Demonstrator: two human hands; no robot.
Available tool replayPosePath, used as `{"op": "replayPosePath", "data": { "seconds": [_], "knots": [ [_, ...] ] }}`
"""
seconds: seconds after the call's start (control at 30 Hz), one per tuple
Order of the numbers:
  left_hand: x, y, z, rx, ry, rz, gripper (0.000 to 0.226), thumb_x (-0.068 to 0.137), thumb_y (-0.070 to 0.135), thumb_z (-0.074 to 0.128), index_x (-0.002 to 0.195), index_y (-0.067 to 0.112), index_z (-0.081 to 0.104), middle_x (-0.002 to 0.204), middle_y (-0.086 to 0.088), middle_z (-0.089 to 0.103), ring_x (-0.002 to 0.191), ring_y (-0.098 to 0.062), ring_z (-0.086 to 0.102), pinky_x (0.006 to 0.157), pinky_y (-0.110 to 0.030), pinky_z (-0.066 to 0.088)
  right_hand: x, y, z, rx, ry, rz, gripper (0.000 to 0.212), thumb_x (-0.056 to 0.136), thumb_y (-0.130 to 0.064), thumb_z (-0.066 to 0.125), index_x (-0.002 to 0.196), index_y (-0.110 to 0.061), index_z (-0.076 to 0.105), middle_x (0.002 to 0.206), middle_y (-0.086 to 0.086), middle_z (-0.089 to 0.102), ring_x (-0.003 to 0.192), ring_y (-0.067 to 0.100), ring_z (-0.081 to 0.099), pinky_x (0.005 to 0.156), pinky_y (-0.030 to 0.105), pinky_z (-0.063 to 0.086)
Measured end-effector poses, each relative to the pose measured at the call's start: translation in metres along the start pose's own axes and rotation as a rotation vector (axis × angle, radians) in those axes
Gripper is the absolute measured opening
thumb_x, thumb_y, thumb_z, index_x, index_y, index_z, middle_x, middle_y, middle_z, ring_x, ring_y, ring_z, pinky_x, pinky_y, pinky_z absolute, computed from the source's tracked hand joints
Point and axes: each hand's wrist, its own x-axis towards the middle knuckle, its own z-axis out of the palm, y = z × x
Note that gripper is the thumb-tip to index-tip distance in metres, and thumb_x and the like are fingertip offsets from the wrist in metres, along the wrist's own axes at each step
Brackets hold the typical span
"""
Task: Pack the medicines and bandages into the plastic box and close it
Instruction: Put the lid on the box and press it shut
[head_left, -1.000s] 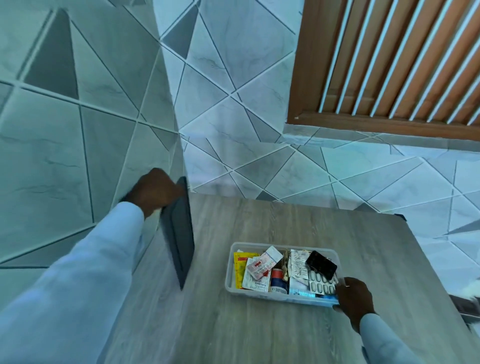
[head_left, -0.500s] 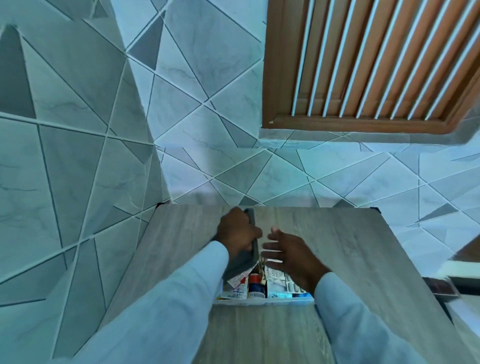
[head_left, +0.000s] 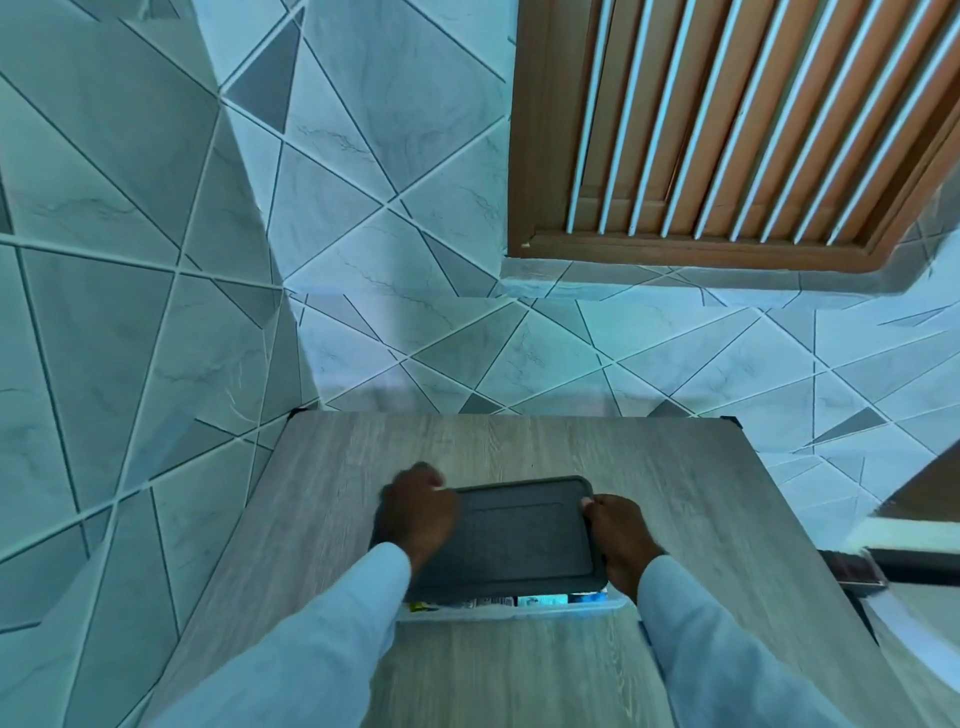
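Observation:
A dark grey lid (head_left: 511, 535) lies flat over the clear plastic box (head_left: 514, 613) on the wooden table (head_left: 519, 670). My left hand (head_left: 421, 512) grips the lid's left end and my right hand (head_left: 618, 538) holds its right end. Only the box's near rim shows below the lid, with a thin strip of medicine packets (head_left: 498, 601) visible in the gap. The lid hides everything else in the box.
The table stands in a corner of tiled walls (head_left: 363, 338), with a wooden slatted shutter (head_left: 727, 130) above. A dark object (head_left: 857, 569) lies at the right edge, off the table.
My left hand brought the lid from the table's left edge over the box and laid it flat. My right hand moved from the box's near right corner to the lid's right end.

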Motion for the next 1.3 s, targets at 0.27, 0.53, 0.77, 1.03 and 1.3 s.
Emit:
{"op": "replayPosePath", "data": {
  "seconds": [0.27, 0.53, 0.77, 1.03, 1.3],
  "knots": [
    [0.002, -0.083, 0.022, -0.062, -0.092, -0.297, 0.054, 0.095, 0.036, 0.047, 0.143, 0.017, 0.033, 0.143, -0.015, 0.045, 0.127, -0.038, 0.047, 0.105, -0.054, 0.042, 0.014, 0.022, -0.005, -0.368, 0.113, -0.142, 0.025, 0.097, -0.022, 0.052, 0.089, -0.006, 0.069, 0.086, 0.011, 0.068, 0.074, 0.021, 0.059, 0.073, 0.03, 0.045],
    [-0.017, -0.075, 0.023, -0.021, 0.222, -0.202, 0.028, 0.098, 0.026, 0.039, 0.121, 0.013, 0.049, 0.109, -0.013, 0.065, 0.093, -0.031, 0.062, 0.077, -0.038, 0.05, 0.004, 0.035, -0.002, -0.54, 0.244, -0.261, 0.033, 0.102, -0.019, 0.037, 0.094, -0.001, 0.062, 0.096, 0.018, 0.061, 0.085, 0.033, 0.059, 0.079, 0.036, 0.046],
    [-0.018, -0.088, 0.032, 0.119, 0.218, -0.112, 0.021, 0.097, 0.029, 0.039, 0.106, 0.015, 0.052, 0.09, -0.003, 0.062, 0.07, -0.015, 0.052, 0.063, -0.029, 0.042, 0.005, 0.045, -0.003, -0.646, 0.295, -0.266, 0.029, 0.101, -0.02, 0.036, 0.099, -0.004, 0.06, 0.103, 0.015, 0.055, 0.086, 0.031, 0.056, 0.079, 0.036, 0.045],
    [0.002, -0.082, 0.039, 0.192, 0.145, -0.1, 0.022, 0.097, 0.026, 0.032, 0.105, 0.014, 0.049, 0.104, -0.008, 0.061, 0.082, -0.025, 0.06, 0.075, -0.043, 0.054, 0.011, 0.047, -0.002, -0.714, 0.262, -0.202, 0.03, 0.101, -0.018, 0.036, 0.113, -0.004, 0.059, 0.117, 0.017, 0.058, 0.106, 0.036, 0.057, 0.089, 0.04, 0.047],
    [0.008, -0.086, 0.047, 0.283, 0.068, -0.051, 0.046, 0.092, 0.016, 0.039, 0.138, 0.017, 0.033, 0.129, -0.012, 0.05, 0.114, -0.032, 0.053, 0.091, -0.048, 0.048, 0.017, 0.048, 0.001, -0.796, 0.239, -0.185, 0.028, 0.1, -0.018, 0.038, 0.121, -0.009, 0.053, 0.123, 0.014, 0.055, 0.112, 0.034, 0.054, 0.092, 0.044, 0.048]
  ]
}}
